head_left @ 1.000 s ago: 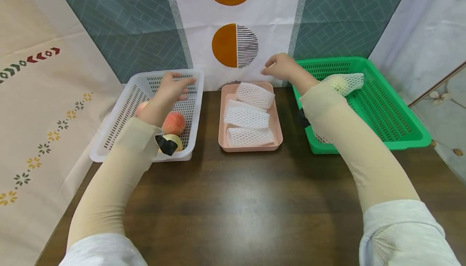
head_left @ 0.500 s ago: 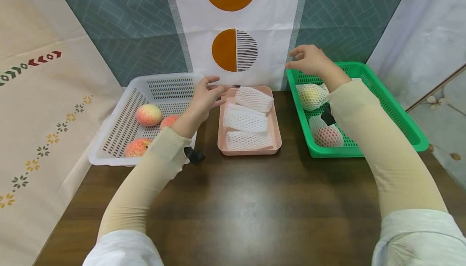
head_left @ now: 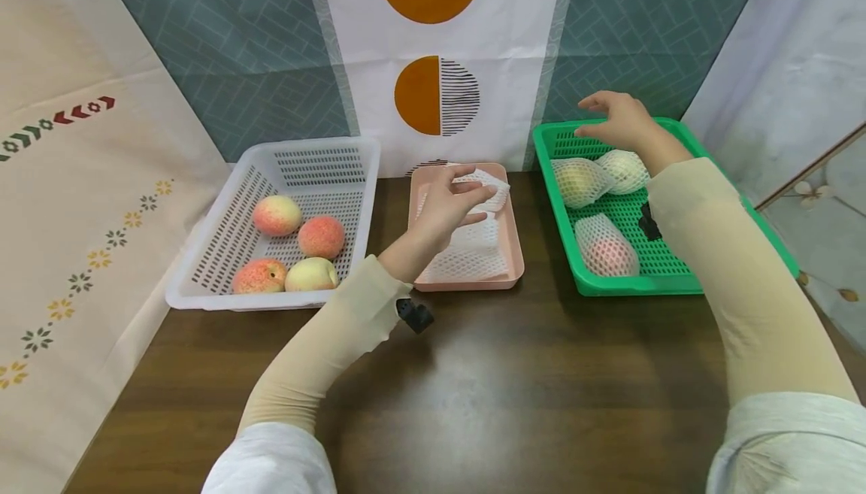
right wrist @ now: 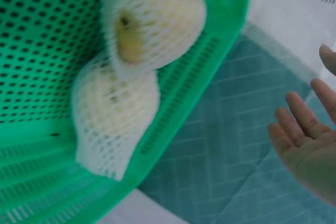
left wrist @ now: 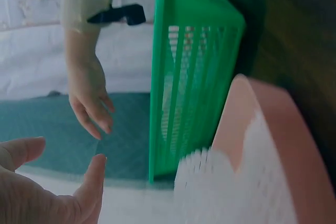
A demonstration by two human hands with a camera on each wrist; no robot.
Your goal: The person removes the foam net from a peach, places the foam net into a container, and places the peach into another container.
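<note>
My left hand [head_left: 443, 212] hovers over the pink tray [head_left: 513, 253], fingers spread and holding nothing. White foam net sleeves [head_left: 473, 253] lie in that tray, partly hidden by the hand. Above the far part of the green basket [head_left: 670, 283], my right hand [head_left: 622, 129] is raised with loosely bent, empty fingers. Three net-wrapped fruits sit in this basket: a yellowish one [head_left: 578, 182] at the far left, a pale one [head_left: 624, 171] beside it, and a pinkish one [head_left: 607, 247] nearer the front. The right wrist view shows the two lighter wrapped fruits touching each other.
At the left stands a white basket [head_left: 203, 300] with several unwrapped peaches, among them a red one [head_left: 321, 237] and a pale yellow one [head_left: 311, 274]. The brown table [head_left: 514, 389] extends in front of the containers. Patterned cloth [head_left: 271, 50] hangs behind.
My left hand has moved right from the white basket to over the pink tray. My right hand has shifted right, further over the green basket, uncovering the wrapped fruits.
</note>
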